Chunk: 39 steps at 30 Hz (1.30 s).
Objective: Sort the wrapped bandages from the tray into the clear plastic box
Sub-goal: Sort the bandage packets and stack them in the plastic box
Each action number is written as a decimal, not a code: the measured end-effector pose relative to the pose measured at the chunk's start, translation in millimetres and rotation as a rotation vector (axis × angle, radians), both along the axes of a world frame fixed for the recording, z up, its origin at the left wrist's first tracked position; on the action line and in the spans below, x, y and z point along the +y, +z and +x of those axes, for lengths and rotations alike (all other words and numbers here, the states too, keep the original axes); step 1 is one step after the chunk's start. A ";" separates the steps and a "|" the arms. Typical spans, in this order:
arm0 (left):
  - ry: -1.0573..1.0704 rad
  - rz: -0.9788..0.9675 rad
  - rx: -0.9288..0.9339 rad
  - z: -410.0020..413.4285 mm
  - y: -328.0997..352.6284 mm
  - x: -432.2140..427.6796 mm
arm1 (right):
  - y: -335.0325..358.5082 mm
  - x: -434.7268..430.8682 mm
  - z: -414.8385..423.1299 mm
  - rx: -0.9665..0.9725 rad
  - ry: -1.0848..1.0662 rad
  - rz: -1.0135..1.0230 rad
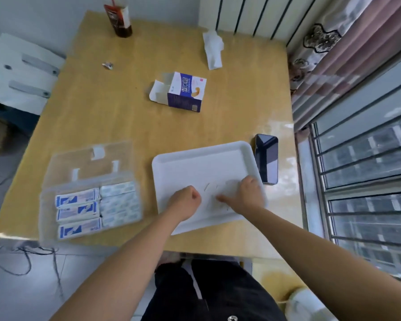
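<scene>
On the white rectangular plastic tray [202, 158], blurred pale wrapped bandages [212, 191] are seen between the 2 hands. The left hand [185, 200] is curled like a fist and the right hand [245, 193] is laid over the bandages; neither grip can be told. The open clear plastic box [90, 172], left of the tray, is filled with blue-and-white packets [78, 210].

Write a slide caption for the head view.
The left hand and right hand reach over blurred wrapped bandages on the white tray; the open clear plastic box beside it holds stacked packs.

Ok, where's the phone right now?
In the head view, the phone lies flat on the right side of the table, just beside the right edge of the white tray and near the window.
</scene>
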State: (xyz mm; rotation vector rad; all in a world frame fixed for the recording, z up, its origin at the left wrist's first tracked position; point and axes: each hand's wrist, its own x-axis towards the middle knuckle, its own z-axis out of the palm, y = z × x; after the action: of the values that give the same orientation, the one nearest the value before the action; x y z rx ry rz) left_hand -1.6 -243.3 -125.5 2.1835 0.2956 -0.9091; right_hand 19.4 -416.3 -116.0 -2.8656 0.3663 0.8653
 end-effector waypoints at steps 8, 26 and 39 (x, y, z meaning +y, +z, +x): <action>0.052 0.024 0.018 -0.6 -7.5 -2.7 | -13.2 13.9 -6.2 -0.046 -0.117 0.338; 0.472 -0.334 0.023 1.8 4.7 -10.5 | -13.6 0.9 16.6 0.219 -0.528 1.073; 0.693 -0.246 -0.025 3.2 -9.5 2.8 | -12.2 -2.5 22.9 0.035 -0.619 1.074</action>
State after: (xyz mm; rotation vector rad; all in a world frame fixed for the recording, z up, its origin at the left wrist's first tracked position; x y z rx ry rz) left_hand 1.6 -240.5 -135.0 1.6785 0.8191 -0.4900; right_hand 42.4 -418.8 -128.3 -1.6174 0.5322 0.6725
